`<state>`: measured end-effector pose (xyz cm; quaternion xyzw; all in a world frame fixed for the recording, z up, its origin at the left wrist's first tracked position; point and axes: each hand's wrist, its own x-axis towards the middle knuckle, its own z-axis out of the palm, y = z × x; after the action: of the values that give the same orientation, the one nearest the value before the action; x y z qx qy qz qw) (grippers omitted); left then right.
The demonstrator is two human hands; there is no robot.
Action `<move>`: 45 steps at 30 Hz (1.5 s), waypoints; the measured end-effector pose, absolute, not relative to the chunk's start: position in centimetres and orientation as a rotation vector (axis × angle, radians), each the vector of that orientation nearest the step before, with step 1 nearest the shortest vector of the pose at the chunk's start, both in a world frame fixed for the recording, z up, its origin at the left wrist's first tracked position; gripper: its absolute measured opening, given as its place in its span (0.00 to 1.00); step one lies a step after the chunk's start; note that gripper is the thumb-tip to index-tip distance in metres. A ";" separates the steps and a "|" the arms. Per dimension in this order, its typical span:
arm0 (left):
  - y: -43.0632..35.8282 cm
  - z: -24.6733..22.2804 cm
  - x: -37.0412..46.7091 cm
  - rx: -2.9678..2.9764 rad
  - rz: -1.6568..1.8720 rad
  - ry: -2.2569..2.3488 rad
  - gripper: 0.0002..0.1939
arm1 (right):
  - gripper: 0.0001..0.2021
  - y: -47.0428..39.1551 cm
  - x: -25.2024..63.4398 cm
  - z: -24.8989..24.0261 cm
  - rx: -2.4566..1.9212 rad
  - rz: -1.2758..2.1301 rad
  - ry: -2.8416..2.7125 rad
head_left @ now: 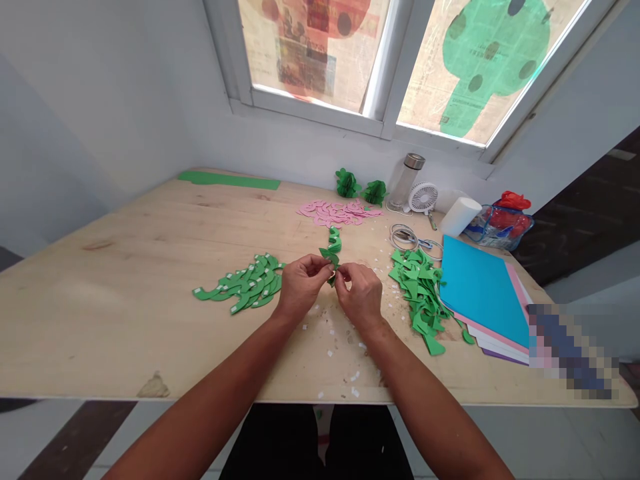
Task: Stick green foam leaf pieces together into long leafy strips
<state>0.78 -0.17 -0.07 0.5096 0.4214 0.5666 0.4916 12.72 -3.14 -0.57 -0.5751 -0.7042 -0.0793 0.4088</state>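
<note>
Two hands at work here, both mine, close together over the table (150, 333) with the fingertips almost meeting. My left hand (304, 283) has thumb and fingers pinched narrow on a small green paper piece (329, 255), and my right hand (361, 292) comes in from the other side, also pinched narrow on it, lower down. So the piece sits right between my fingertips, up off the wood by the look of it. Just beyond them stands a wavy stack of green paper (335, 240); whether it joins what I'm holding, I can't tell.

Over to the left of my left hand, close by, a heap of curved green cutouts (250, 285), many with little white squares on their ends. Out to the right of my right hand, a tangle of green scraps (423, 297), and past that a blue sheet (477, 287) on top of other coloured sheets. Straight ahead of both hands, a spread of pink cutouts (340, 213), with two folded green paper shapes (347, 183) behind it, then a bottle (404, 183) and a white fan (423, 197) off to their right. White bits (330, 353) lie scattered between my forearms.
</note>
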 end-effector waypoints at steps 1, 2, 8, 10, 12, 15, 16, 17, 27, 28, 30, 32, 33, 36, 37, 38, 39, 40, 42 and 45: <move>-0.2 -0.1 0.8 1.240 1.375 1.025 0.09 | 0.05 -3.1 12.7 -0.6 -1.453 -0.223 -1.779; -0.2 0.0 0.8 1.244 1.376 1.027 0.09 | 0.05 -3.1 12.7 -0.6 -1.457 -0.247 -1.783; -0.4 0.0 1.0 1.241 1.383 1.013 0.08 | 0.05 -3.0 12.5 -0.7 -1.480 -0.336 -1.788; -0.4 0.0 1.0 1.236 1.382 1.013 0.07 | 0.05 -2.9 12.5 -0.8 -1.496 -0.297 -1.771; -0.3 0.0 1.0 1.234 1.379 1.018 0.07 | 0.04 -2.9 12.6 -0.8 -1.511 -0.225 -1.747; -0.3 0.1 0.9 1.231 1.373 1.033 0.07 | 0.04 -2.8 12.7 -0.9 -1.515 -0.107 -1.704; -0.4 0.2 0.9 1.227 1.368 1.036 0.07 | 0.04 -2.8 12.7 -0.8 -1.510 -0.069 -1.687; -0.4 0.3 0.8 1.220 1.364 1.036 0.07 | 0.04 -2.8 12.7 -0.8 -1.502 -0.032 -1.670; -0.3 0.7 0.6 1.106 1.319 0.985 0.09 | 0.04 -3.0 12.7 -0.3 -1.441 0.249 -1.558; -0.3 0.8 0.6 1.108 1.318 0.983 0.09 | 0.04 -3.0 12.7 -0.3 -1.440 0.276 -1.539; -0.4 0.9 0.6 1.116 1.318 0.979 0.09 | 0.05 -3.0 12.7 -0.2 -1.444 0.350 -1.490; -0.6 1.1 0.7 1.125 1.320 0.976 0.09 | 0.06 -2.8 12.7 -0.3 -1.443 0.436 -1.437; -0.7 1.1 0.7 1.129 1.321 0.975 0.09 | 0.07 -2.7 12.7 -0.4 -1.439 0.478 -1.411; -0.8 1.2 0.8 1.130 1.317 0.973 0.09 | 0.06 -2.4 12.9 -0.6 -1.415 0.594 -1.352; -0.9 1.2 0.8 1.126 1.313 0.971 0.08 | 0.05 -2.3 12.9 -0.6 -1.408 0.621 -1.338; -0.9 1.1 0.8 1.121 1.311 0.967 0.08 | 0.05 -2.3 12.9 -0.7 -1.402 0.640 -1.327; -0.9 1.1 0.8 1.116 1.310 0.962 0.08 | 0.04 -2.3 13.0 -0.7 -1.399 0.653 -1.320; -0.8 1.1 0.8 1.113 1.309 0.958 0.08 | 0.04 -2.2 13.0 -0.7 -1.397 0.660 -1.315; -0.8 1.1 0.8 1.110 1.311 0.955 0.07 | 0.04 -2.2 13.0 -0.8 -1.394 0.673 -1.312; -0.8 1.2 0.8 1.108 1.304 0.955 0.07 | 0.05 -2.2 13.0 -0.8 -1.391 0.691 -1.303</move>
<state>0.80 -0.85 1.20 0.4696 0.4047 0.5527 0.5569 13.01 -2.18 -0.83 -0.5824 -0.5455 0.2893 0.5287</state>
